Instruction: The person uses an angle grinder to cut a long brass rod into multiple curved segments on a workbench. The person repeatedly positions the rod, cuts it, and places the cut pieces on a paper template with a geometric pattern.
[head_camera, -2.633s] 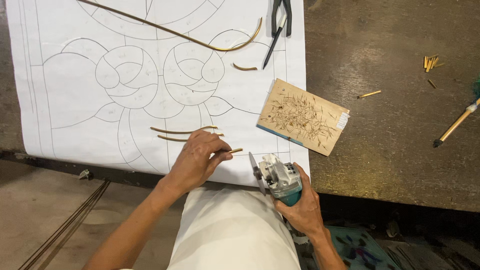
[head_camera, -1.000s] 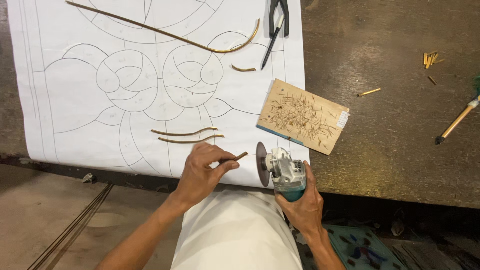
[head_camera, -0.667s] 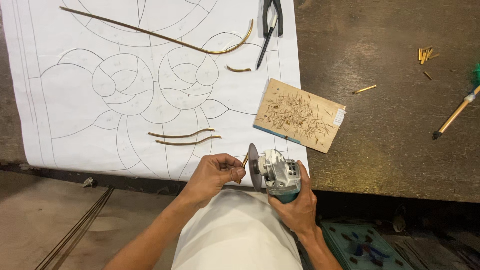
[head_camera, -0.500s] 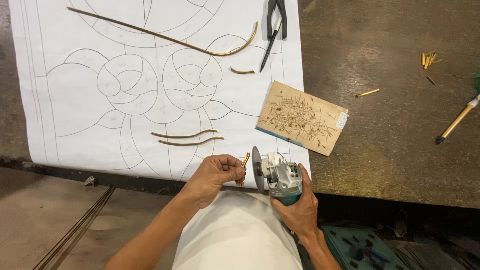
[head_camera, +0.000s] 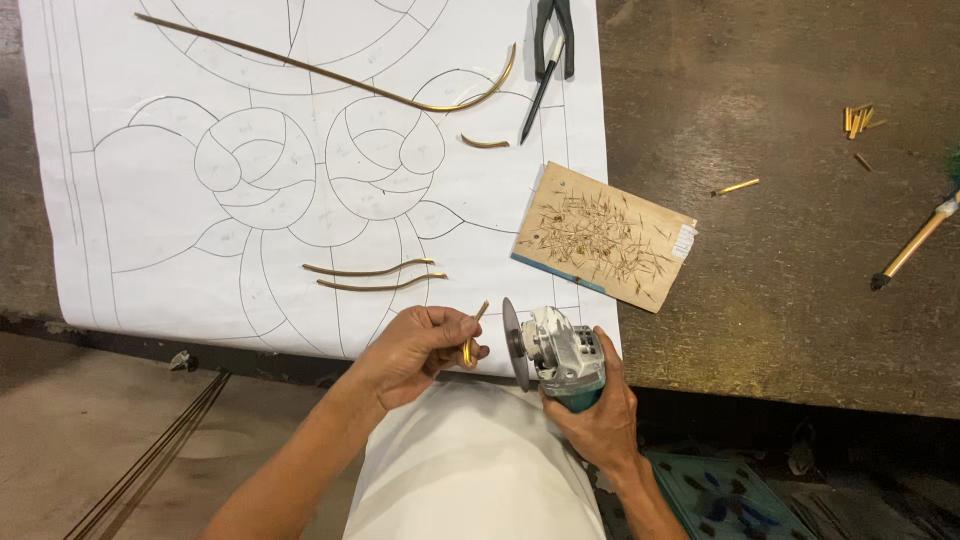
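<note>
My left hand pinches a short curved brass strip just above the near table edge, its tip close to the disc of an angle grinder. My right hand grips the grinder's teal body from below, disc facing left toward the strip. Both hands hover over the front edge of a large white paper pattern drawn with curved floral outlines. Two curved brass strips lie on the paper just beyond my left hand.
A long curved brass strip and a short one lie on the paper farther back. Black pliers sit at the top. A scratched wooden block rests right of the paper. Brass offcuts and a brush lie at right.
My left hand lifted the short strip off the paper and brought it up to the grinder disc. My right hand turned the grinder so the disc faces the strip.
</note>
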